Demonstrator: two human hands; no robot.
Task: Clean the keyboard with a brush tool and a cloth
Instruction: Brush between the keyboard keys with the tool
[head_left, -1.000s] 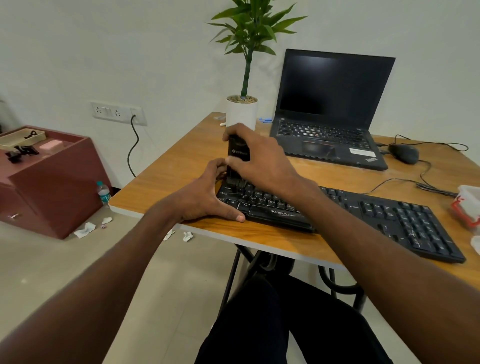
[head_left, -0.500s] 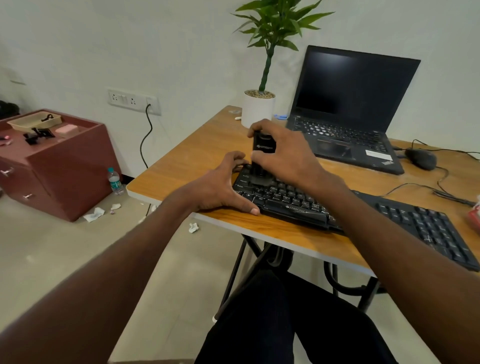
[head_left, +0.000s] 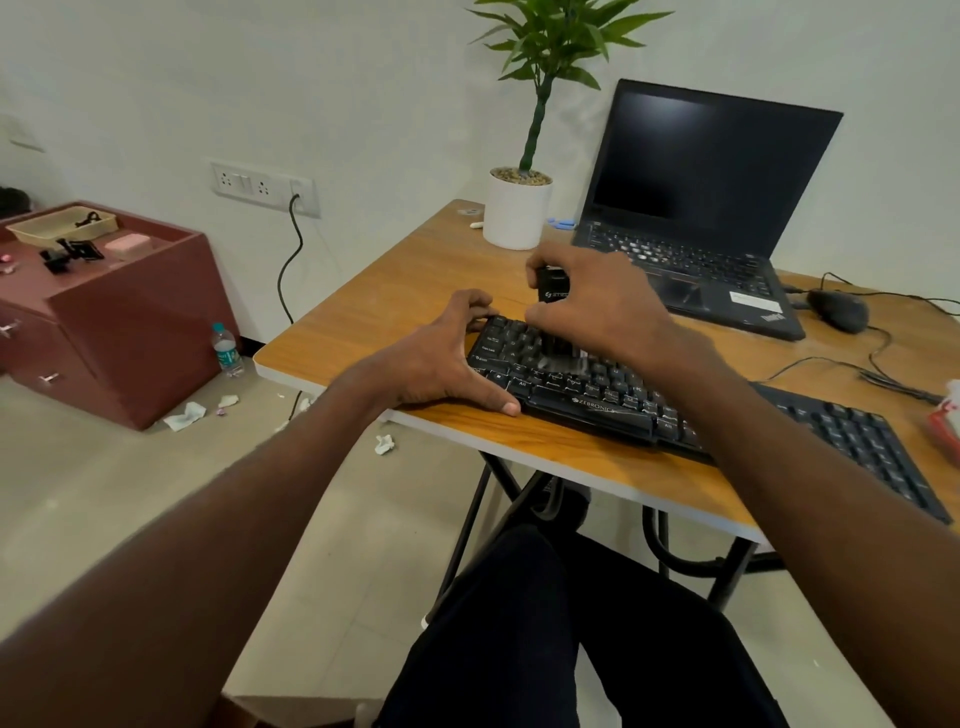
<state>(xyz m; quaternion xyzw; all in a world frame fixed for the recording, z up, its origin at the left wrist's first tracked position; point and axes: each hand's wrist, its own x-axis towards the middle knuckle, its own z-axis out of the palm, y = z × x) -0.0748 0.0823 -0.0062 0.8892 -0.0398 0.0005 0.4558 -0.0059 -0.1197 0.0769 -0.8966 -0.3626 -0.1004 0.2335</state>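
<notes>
light: even, soft, bright | shadows: faint | blur: brush bristles (head_left: 558, 349) | edges: wide-angle bowing

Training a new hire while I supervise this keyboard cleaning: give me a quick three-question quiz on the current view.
1. True or false: the right hand holds the brush tool on the keyboard.
2. The left hand rests at the keyboard's: A) left end B) right end C) middle.
3. Fill in: the potted plant stands to the ___ of the laptop.

Key: 1 true; 2 A; 3 left.
</notes>
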